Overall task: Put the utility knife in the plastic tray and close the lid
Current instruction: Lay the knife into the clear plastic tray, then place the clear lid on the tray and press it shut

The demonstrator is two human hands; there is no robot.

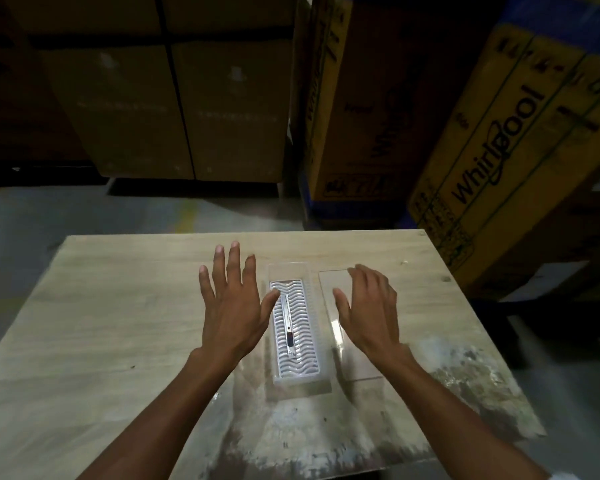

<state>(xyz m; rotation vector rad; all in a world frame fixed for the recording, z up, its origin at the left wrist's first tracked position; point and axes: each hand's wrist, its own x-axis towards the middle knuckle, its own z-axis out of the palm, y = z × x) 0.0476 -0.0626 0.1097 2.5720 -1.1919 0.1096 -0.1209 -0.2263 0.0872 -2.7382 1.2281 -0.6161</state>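
head view: the knife [289,326] lies in the tray [296,327] on the desk [118,323], long axis running away from the person, dark slider at the near end. the left hand [231,306] hovers with fingers spread wide, holding nothing. the right hand [369,311] rests loosely open over the clear lid [333,285], just right of the tray.

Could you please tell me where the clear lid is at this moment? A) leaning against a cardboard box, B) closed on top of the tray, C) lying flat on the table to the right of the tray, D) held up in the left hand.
C: the clear flat plastic lid lies on the wooden table right of the open clear plastic tray, partly under the right hand.
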